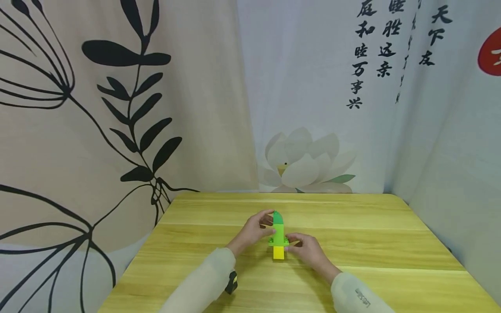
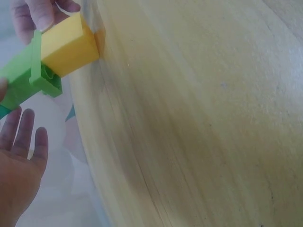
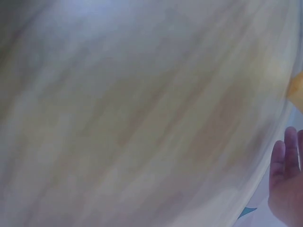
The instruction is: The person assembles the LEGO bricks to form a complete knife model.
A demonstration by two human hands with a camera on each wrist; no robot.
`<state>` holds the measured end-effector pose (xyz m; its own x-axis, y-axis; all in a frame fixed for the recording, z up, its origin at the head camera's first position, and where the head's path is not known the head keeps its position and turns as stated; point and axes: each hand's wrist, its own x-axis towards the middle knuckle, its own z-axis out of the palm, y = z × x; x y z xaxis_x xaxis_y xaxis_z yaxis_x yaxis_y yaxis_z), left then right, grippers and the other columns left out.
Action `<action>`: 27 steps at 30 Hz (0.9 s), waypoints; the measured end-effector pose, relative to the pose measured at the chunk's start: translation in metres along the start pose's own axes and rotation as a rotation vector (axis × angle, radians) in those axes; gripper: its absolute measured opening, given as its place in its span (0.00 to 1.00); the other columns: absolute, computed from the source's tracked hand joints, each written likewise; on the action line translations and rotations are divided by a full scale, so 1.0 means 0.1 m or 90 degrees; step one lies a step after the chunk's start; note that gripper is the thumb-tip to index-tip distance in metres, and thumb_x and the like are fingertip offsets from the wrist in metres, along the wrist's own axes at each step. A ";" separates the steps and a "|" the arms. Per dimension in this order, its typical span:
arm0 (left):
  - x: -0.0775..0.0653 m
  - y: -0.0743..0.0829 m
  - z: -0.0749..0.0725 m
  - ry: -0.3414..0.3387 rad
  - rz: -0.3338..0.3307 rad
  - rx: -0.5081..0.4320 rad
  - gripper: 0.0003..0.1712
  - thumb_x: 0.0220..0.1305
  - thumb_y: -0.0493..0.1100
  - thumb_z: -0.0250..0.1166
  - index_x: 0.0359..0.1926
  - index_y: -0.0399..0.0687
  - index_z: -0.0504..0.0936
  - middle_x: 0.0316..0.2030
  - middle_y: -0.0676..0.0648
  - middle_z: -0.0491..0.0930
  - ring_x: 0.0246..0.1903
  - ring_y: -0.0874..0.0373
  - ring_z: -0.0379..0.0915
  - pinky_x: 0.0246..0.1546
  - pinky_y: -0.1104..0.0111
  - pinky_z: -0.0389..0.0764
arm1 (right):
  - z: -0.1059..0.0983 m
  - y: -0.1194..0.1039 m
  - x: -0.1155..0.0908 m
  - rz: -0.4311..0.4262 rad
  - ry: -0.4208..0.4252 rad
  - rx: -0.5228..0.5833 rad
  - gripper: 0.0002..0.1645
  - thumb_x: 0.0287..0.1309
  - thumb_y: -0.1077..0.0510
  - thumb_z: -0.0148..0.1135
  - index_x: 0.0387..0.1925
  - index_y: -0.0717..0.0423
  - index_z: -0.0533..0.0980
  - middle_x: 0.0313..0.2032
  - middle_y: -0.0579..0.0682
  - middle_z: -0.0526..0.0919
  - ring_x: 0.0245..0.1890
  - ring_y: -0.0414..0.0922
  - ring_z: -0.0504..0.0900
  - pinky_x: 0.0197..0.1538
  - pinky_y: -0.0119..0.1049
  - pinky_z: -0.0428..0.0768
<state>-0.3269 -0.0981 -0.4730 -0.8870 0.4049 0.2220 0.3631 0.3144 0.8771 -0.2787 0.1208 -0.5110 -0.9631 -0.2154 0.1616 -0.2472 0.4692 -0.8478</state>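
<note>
A small tower of toy building blocks (image 1: 278, 234) stands upright on the wooden table. Its yellow block (image 2: 71, 45) is at the bottom, with a thin green plate (image 2: 36, 59) across it, a light green block (image 1: 278, 232) above and a darker green curved piece (image 1: 278, 218) on top. From the left, my left hand (image 1: 254, 228) holds the upper part between thumb and index finger, its other fingers loosely extended. My right hand (image 1: 307, 248) pinches the plate's right end, thumb beside the yellow block. The right wrist view catches only the yellow block's corner (image 3: 296, 90).
The wooden table (image 1: 188, 243) reaches back to a light curtain (image 1: 207, 108) printed with plants and writing. A black strap device (image 1: 232, 282) sits on the left sleeve.
</note>
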 end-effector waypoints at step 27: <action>-0.01 -0.08 -0.02 -0.066 -0.061 -0.003 0.42 0.63 0.39 0.70 0.75 0.51 0.61 0.55 0.48 0.79 0.58 0.46 0.72 0.59 0.51 0.73 | -0.03 -0.02 -0.02 0.001 -0.050 0.000 0.30 0.63 0.55 0.66 0.66 0.53 0.73 0.45 0.53 0.82 0.38 0.45 0.79 0.39 0.39 0.80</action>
<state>-0.3299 -0.1025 -0.4796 -0.8830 0.4603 0.0921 0.2769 0.3523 0.8940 -0.2760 0.1225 -0.5079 -0.9524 -0.2804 0.1198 -0.2450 0.4696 -0.8482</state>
